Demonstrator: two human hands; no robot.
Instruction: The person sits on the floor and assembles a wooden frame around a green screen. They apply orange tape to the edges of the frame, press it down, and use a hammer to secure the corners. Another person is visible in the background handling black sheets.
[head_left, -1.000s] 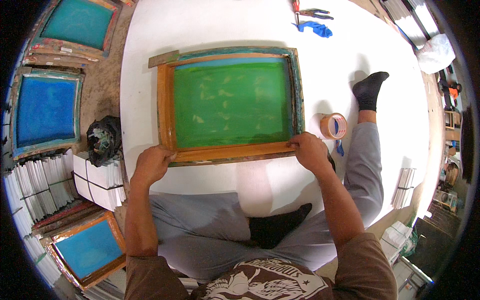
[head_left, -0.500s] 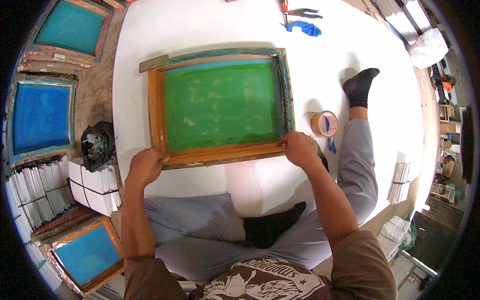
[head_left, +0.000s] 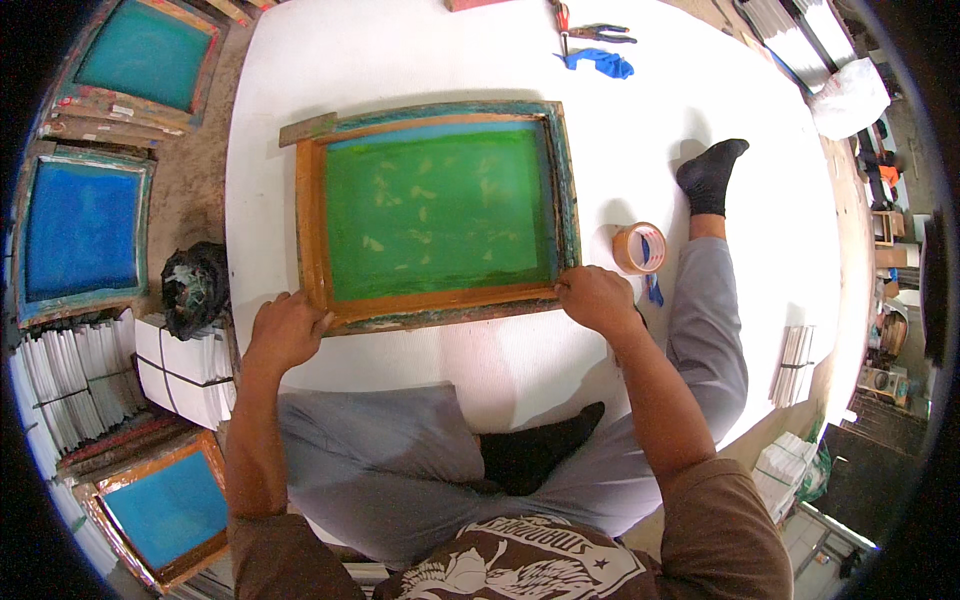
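Observation:
In front of me, over a white surface [head_left: 390, 365], is a wooden screen-printing frame [head_left: 440, 298] with green mesh [head_left: 440, 215] and brown tape along its inner edges. My left hand [head_left: 285, 330] is closed on its near left corner. Its near right corner is gripped by my right hand [head_left: 597, 298], fingers curled over the edge. Pale patches show in the green mesh. Right of the frame, a roll of brown tape [head_left: 622, 250] lies on its side near my right leg, with a scrap of blue material [head_left: 654, 290] beside it.
Pliers [head_left: 605, 38], a red-handled screwdriver [head_left: 562, 20] and blue cloth [head_left: 603, 64] lie at the far side. More screen frames [head_left: 85, 235] and tied paper stacks [head_left: 180, 370] line the left, with a black bag [head_left: 195, 290] nearby. A bundle [head_left: 793, 365] sits at right.
The view has shifted slightly, moving the surroundings a little left. Both hands keep their hold on the frame's near corners, and the frame stays nearly in place.

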